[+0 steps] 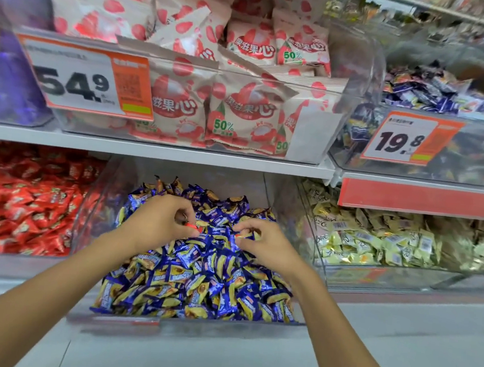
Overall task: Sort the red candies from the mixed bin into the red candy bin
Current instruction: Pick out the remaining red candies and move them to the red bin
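Note:
The mixed bin is a clear plastic bin in the middle of the lower shelf, heaped with blue and yellow wrapped candies. My left hand hovers over the heap and pinches a red candy between thumb and fingers. My right hand is close beside it, fingers curled, pinching a small red candy at the heap's surface. The red candy bin stands to the left, full of red wrapped candies.
A clear bin of pale yellow candies stands to the right. On the shelf above are a bin of pink and white snack bags with a 54.9 price tag and a bin of blue candies tagged 19.8. The grey shelf front lies below.

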Demonstrator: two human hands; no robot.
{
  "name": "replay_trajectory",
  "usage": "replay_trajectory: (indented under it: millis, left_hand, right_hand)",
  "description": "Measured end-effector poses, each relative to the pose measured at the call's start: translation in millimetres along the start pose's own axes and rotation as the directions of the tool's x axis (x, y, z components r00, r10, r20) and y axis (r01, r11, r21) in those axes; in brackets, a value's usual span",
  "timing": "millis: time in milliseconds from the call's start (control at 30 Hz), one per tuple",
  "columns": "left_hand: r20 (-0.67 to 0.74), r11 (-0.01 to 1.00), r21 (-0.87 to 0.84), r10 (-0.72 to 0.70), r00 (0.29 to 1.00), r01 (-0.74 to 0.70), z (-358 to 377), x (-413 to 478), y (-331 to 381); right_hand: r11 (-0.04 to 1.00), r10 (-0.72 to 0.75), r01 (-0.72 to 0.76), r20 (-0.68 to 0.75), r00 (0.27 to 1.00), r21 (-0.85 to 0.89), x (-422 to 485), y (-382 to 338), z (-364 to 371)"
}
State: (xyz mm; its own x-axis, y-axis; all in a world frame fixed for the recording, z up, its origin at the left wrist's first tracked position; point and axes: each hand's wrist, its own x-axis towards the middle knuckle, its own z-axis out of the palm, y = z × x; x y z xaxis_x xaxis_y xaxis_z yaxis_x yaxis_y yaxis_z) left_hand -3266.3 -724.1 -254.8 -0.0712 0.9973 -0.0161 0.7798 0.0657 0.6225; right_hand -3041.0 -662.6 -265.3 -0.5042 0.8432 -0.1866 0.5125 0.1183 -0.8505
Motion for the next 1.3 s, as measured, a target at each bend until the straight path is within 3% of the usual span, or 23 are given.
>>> replay_trajectory:
  millis: [167, 367, 500, 633, 700, 767, 867, 933, 1000, 1033, 1133, 1300]
  left_hand:
    - [0.009, 0.998, -0.066, -0.007, 1.0, 0.007, -2.5, -20.4, -1.7]
    - [0.139, 0.994, 0.062, -0.095, 0.986, 0.087, -3.5, -25.6, -6.9]
    - [0.067, 0.992, 0.083, -0.101, 0.993, 0.095, -6.1, -26.4, -5.5]
    - [0.134, 0.942, 0.335, -0.06, 0.989, 0.011, -7.2, -31.8, -6.6]
    - [0.097, 0.925, 0.38, -0.047, 0.994, 0.007, -4.8, -35.6, -8.3]
    - [-0.01, 0.969, 0.246, -0.008, 1.0, 0.01, -3.8, -38.8, -7.6]
    - [-0.124, 0.996, -0.092, 0.001, 0.992, -0.013, -7.2, -45.3, 6.4]
    - [-0.133, 0.973, -0.223, 0.027, 0.991, -0.056, -8.2, -51.0, 18.6]
    - [-0.156, 0.963, -0.246, 0.075, 0.985, -0.113, -9.8, -59.3, 26.1]
    - [-0.171, 0.965, -0.216, 0.11, 0.979, -0.146, -12.1, -64.5, 27.6]
    - [-0.203, 0.978, -0.059, 0.184, 0.962, -0.199, -28.0, -78.9, 20.7]
    - [-0.395, 0.954, 0.295, 0.18, 0.901, -0.062, -73.2, -114.0, -34.7]
  right_hand:
    - [0.999, -0.047, 0.047, -0.017, 0.999, 0.024, -22.9, -2.3, -2.5]
    - [0.992, -0.036, 0.037, -0.01, 0.999, 0.119, -33.0, -4.5, -2.7]
    - [0.975, -0.066, 0.089, -0.117, 0.991, 0.202, -34.6, -3.1, -5.4]
    - [0.945, -0.083, 0.122, -0.14, 0.987, 0.304, -36.4, -0.8, -6.6]
    - [0.946, -0.069, 0.102, -0.118, 0.991, 0.307, -36.0, -1.2, -3.3]
    - [0.943, -0.054, 0.084, -0.1, 0.994, 0.323, -35.9, -4.8, 1.4]
    - [0.916, -0.032, 0.062, -0.082, 0.996, 0.397, -37.8, -18.6, 12.5]
    - [0.851, 0.006, 0.012, -0.032, 0.999, 0.526, -38.2, -31.8, 24.5]
    - [0.744, 0.02, -0.062, 0.071, 0.997, 0.665, -40.3, -48.7, 38.9]
    - [0.718, 0.012, -0.084, 0.108, 0.994, 0.691, -41.5, -55.8, 45.8]
    - [0.768, 0.032, -0.087, 0.098, 0.995, 0.634, -46.3, -70.1, 59.5]
    - [0.738, 0.085, -0.127, 0.095, 0.992, 0.662, -51.9, -85.0, 71.3]
